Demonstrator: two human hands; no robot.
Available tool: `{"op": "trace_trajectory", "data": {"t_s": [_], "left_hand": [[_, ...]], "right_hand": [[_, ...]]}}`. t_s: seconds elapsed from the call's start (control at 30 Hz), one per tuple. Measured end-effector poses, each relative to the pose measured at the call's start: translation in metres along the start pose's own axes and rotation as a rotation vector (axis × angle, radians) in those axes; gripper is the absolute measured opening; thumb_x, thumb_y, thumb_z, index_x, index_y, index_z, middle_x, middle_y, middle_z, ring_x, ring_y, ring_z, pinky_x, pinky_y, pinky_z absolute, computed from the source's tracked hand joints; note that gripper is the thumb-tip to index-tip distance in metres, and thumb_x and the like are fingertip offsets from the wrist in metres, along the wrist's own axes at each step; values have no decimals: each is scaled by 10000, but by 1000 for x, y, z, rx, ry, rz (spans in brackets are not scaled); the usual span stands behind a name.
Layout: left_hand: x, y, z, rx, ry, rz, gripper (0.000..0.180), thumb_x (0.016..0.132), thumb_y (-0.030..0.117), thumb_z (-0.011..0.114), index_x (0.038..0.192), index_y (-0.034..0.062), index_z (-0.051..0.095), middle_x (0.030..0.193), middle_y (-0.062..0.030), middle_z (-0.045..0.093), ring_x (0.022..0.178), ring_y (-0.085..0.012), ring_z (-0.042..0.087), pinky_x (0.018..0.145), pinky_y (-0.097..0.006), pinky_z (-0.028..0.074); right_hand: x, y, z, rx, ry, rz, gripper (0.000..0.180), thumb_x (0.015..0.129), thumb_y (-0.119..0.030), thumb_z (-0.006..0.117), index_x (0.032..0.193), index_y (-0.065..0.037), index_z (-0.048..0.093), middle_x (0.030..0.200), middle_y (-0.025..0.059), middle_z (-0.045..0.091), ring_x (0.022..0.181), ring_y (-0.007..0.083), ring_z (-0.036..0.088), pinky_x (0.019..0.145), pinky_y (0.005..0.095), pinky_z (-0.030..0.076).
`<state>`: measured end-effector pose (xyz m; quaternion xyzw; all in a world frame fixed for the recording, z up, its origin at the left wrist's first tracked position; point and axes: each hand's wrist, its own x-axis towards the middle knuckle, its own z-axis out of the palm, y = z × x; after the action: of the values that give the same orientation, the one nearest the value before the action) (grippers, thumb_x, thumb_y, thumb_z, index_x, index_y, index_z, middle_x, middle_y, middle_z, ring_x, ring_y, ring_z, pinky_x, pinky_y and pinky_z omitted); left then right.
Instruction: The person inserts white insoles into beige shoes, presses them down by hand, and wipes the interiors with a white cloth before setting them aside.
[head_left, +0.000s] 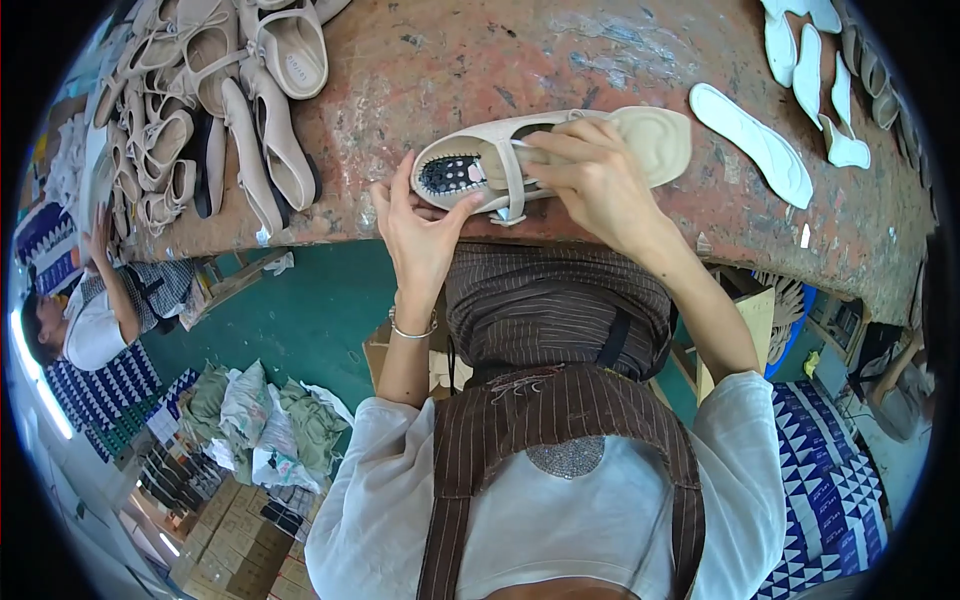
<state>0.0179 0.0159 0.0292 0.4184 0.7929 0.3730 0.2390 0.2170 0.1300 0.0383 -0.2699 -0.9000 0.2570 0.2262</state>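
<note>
Beige closed-heel shoe with a crossing strap [513,182] lies on its sole near the middle of the near edge of the worn reddish-brown workbench [400,90], heel to the left, opening up. Left hand [420,230] clamped on the heel end: thumb on the near rim, index finger on the far side, the two spread apart across the heel. Black heel patch with pale and pink spots [450,174] shows inside, between thumb and index. Right hand [600,175] over the front half, fingers close together and bent, tips at the opening by the strap; cannot tell whether they pinch anything. Broad square-ended beige piece [655,145] sticks out right of that hand; cannot tell if it is the shoe's toe or a separate part. Pale strap end [507,216] juts out on the near side.

Right of the shoe, apart: white sole-shaped insert [755,145]. More white cut pieces [808,75] at far right. Far left: heap of beige strapped shoes [210,60], some tipped on their sides. Wearer has a brown pinstriped apron [560,310] and a thin bracelet [412,332] on the left wrist. Co-worker in a white top [100,325] at left; bundled fabric and bags [270,430] on the green floor [310,330], cardboard boxes [230,535] nearer.
</note>
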Motion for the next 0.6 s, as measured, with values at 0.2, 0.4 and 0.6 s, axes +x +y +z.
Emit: {"op": "trace_trajectory", "data": {"t_s": [0.2,0.4,0.6], "left_hand": [[3,-14,2,-68,16,-10,841,623,226,950,1282,-85,529,1116,-112,452,833,-171,628,642,-273,607],[7,-20,2,-105,8,5,846,606,264,954,1263,-76,544,1107,-112,457,838,-162,616,621,-267,601],[8,-25,3,-146,3,19,853,588,310,955,1249,-61,563,1100,-106,463,827,-167,608,614,-265,591]], "right_hand": [[11,1,18,167,-4,47,259,676,25,696,922,-19,765,1079,103,716,1014,286,653,931,398,498],[11,-2,3,270,-58,107,244,717,22,723,953,-20,768,1087,122,722,1028,303,665,932,402,506],[18,-5,17,225,-35,100,213,697,51,696,890,-6,763,1024,129,728,1022,303,671,896,395,527]]}}
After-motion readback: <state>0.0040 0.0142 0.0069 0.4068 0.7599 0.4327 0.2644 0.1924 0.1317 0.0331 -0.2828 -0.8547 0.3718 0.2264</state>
